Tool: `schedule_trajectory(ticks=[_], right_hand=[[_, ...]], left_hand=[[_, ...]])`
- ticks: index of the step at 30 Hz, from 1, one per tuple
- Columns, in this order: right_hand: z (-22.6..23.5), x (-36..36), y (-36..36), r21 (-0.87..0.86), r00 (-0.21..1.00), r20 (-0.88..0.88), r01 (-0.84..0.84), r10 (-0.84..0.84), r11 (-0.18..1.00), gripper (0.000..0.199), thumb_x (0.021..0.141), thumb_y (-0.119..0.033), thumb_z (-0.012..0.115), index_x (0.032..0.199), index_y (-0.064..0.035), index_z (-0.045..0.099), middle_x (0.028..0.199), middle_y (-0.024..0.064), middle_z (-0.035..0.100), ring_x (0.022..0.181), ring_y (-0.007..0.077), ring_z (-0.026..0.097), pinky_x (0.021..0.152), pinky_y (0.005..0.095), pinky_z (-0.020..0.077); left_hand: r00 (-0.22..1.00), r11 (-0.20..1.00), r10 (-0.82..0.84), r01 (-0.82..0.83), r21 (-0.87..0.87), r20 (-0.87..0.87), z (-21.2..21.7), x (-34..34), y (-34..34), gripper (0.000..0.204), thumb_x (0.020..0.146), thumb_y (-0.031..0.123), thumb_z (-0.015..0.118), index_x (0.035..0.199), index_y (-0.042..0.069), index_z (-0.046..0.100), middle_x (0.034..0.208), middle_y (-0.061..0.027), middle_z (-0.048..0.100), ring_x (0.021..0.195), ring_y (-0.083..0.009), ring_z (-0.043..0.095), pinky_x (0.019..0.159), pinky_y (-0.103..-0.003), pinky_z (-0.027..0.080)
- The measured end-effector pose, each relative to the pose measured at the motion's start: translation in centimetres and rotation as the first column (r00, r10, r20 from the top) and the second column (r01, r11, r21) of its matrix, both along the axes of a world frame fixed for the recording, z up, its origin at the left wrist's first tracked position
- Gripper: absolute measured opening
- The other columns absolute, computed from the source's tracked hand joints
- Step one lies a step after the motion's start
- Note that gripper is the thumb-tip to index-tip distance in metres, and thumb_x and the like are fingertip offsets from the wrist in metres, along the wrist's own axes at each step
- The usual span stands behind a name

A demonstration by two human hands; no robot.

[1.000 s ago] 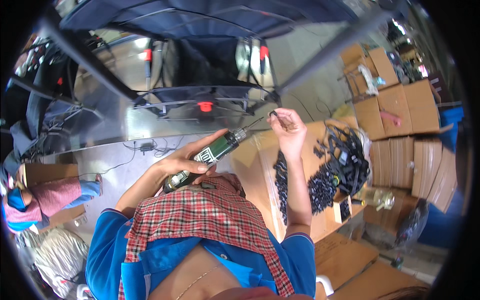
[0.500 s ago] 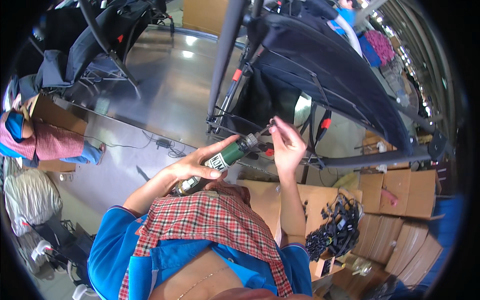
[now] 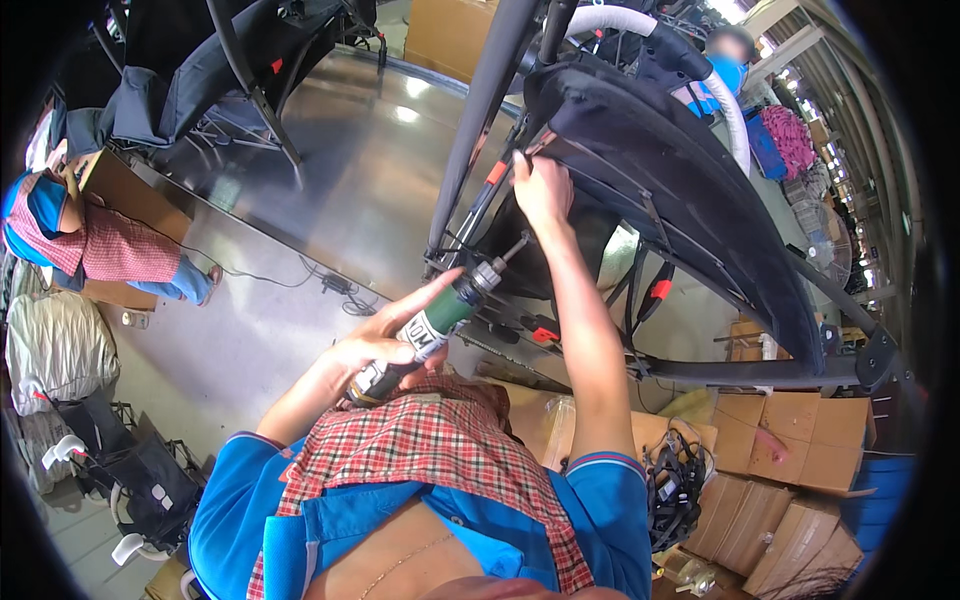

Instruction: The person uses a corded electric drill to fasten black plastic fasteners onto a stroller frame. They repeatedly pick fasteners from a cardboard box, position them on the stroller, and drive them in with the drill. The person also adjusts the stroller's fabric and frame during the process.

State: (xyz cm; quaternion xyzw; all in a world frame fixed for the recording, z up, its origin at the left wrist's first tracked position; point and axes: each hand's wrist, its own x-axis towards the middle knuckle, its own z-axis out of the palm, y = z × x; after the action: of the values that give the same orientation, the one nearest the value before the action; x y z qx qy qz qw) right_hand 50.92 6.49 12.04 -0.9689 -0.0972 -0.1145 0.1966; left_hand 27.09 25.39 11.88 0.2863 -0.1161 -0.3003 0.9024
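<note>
Head view shows our left hand [image 3: 385, 345] wrapped around a green power driver [image 3: 445, 310], which we hold tilted in front of the apron [image 3: 415, 440], its bit [image 3: 516, 246] pointing up and to the right, near our right wrist. Our right hand [image 3: 545, 190] is raised to the black frame [image 3: 480, 135], beside a red clip [image 3: 496, 173], its fingers bent; we cannot tell whether they grip anything. Dark fabric [image 3: 690, 160] spans the frame on the right. Beyond the frame, to the left, we see a shiny metal counter [image 3: 350, 140]; cardboard boxes [image 3: 790, 430] stand at lower right.
</note>
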Motion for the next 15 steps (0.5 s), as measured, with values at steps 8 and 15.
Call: schedule_trajectory(ticks=[8,15], right_hand=[[-1.6,-1.7,-0.1,0.024,0.92,0.374,-0.139,0.12,0.99,0.018,0.089,-0.02,0.056,0.099,-0.0115,0.067,0.102,0.0194,0.065,0.099,0.0384,0.061,0.084,0.0465,0.0511],[-2.4,-0.8,-0.7,0.193,0.823,0.528,-0.358,0.21,0.914,0.015,0.09,-0.012,0.059,0.091,0.0006,0.067,0.098,0.0186,0.062,0.095,0.0359,0.055,0.086,0.0431,0.0447]], left_hand=[[0.969,0.943,0.218,-0.24,0.231,0.115,0.9,3.1,-3.3,0.1,0.081,0.023,0.075,0.154,0.02,0.007,0.079,-0.0074,0.057,0.055,-0.0149,0.058,0.052,-0.026,0.047],[0.904,0.821,0.395,-0.428,0.377,0.165,2.0,6.6,-5.6,0.099,0.082,0.024,0.075,0.153,0.012,0.007,0.077,-0.0072,0.056,0.056,-0.0157,0.057,0.052,-0.027,0.047]])
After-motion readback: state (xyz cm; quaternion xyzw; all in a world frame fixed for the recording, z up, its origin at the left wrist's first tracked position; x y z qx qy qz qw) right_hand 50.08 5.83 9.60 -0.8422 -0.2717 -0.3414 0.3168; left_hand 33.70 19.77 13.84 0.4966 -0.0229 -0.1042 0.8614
